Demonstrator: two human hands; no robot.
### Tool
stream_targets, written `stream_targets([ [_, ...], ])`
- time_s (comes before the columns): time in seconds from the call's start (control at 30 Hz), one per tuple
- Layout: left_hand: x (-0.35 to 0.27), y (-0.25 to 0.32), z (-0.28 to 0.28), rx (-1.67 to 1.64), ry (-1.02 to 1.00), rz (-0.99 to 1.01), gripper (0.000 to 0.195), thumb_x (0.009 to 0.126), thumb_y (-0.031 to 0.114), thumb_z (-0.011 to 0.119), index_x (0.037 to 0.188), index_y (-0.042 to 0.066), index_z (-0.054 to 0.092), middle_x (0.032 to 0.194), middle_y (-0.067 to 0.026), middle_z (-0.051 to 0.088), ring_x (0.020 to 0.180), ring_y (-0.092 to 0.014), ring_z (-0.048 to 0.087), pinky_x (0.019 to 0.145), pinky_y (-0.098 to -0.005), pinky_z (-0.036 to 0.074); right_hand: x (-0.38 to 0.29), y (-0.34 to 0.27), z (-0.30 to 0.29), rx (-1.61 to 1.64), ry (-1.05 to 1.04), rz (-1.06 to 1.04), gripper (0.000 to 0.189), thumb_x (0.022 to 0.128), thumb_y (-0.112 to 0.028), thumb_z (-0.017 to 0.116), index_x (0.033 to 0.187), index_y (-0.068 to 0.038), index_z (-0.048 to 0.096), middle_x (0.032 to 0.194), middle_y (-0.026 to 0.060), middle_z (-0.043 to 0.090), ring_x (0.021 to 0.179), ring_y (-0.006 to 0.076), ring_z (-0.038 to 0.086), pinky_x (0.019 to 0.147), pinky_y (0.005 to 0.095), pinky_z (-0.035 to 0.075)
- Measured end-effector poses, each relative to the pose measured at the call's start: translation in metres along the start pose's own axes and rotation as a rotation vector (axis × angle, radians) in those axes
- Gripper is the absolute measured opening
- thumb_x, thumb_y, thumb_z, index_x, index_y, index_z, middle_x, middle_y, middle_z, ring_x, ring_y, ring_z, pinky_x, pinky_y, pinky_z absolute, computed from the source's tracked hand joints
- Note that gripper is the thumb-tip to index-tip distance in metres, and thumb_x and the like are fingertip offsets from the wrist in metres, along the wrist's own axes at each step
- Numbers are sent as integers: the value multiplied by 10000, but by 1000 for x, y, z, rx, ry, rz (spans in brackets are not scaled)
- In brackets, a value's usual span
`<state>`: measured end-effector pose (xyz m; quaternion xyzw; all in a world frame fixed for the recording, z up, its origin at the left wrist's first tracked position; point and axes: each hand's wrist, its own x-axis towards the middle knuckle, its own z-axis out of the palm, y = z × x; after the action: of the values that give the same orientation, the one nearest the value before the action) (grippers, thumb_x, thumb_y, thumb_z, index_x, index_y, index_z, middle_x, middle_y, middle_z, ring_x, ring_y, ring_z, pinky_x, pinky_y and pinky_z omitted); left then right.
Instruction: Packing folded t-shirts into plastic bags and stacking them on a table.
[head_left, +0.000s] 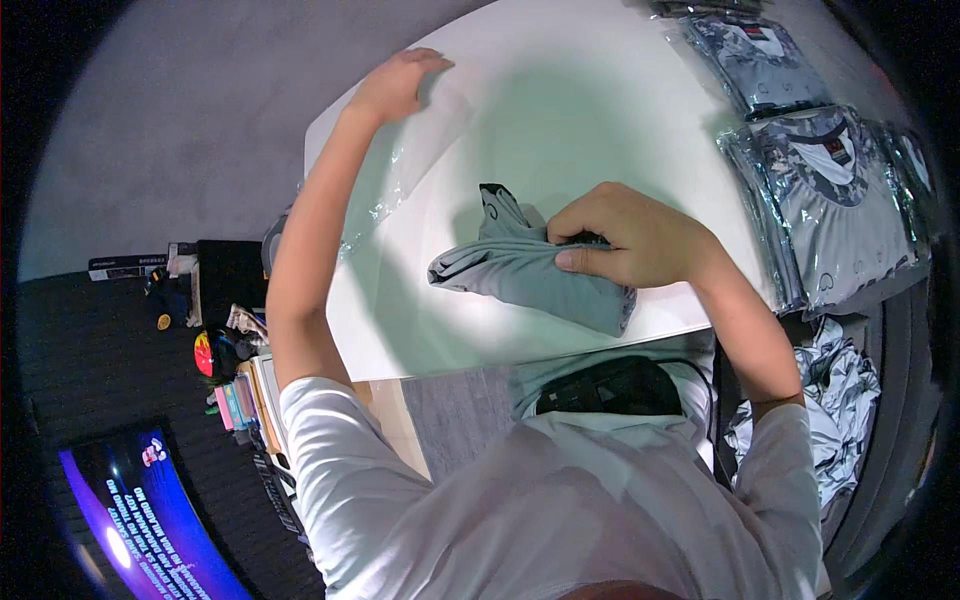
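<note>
A grey folded shirt (517, 277) with dark patterned trim is pinched in my right hand (626, 236), thumb in front and fingers behind. One end of it flares out to the left, and a narrow flap with a dark tip sticks up behind. My left hand (394, 86) reaches to the far left side of the white table (465, 330). Under and beside that hand lies a clear plastic bag (427, 142), flat and shiny along its edge. Whether the left fingers grip the bag cannot be made out.
Shirts in clear bags (840, 210) are piled at the table's right side, with another bagged shirt (761, 64) behind. Crumpled pale cloth (836, 405) lies below right. A lit screen (150, 517), a keyboard (274, 491) and small items stand at left.
</note>
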<state>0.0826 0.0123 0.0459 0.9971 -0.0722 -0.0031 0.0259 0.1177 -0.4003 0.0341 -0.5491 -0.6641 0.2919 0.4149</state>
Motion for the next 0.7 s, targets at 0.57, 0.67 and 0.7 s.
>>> stream_targets([
  [0.57,-14,-27,-30,427,-244,-151,174,862,215,593,971,132,701,1103,-108,692,1132,-323,611,907,-469,532,0,4,-6,-29,33,-1,233,859,-216,687,877,10,635,721,194,574,634,361,535,614,411,412],
  [0.67,-6,-9,-72,336,-184,-376,236,870,238,581,1026,109,700,985,-175,728,1008,-387,666,867,-488,541,-3,9,-6,-39,57,1,243,861,-222,693,881,13,635,726,194,569,634,338,520,617,392,413],
  [0.7,-17,-14,-94,366,-116,-365,267,894,269,565,1045,80,680,968,-199,724,942,-413,676,837,-499,540,-3,9,-5,-37,66,12,249,863,-224,694,881,17,633,729,190,575,638,325,521,621,389,416],
])
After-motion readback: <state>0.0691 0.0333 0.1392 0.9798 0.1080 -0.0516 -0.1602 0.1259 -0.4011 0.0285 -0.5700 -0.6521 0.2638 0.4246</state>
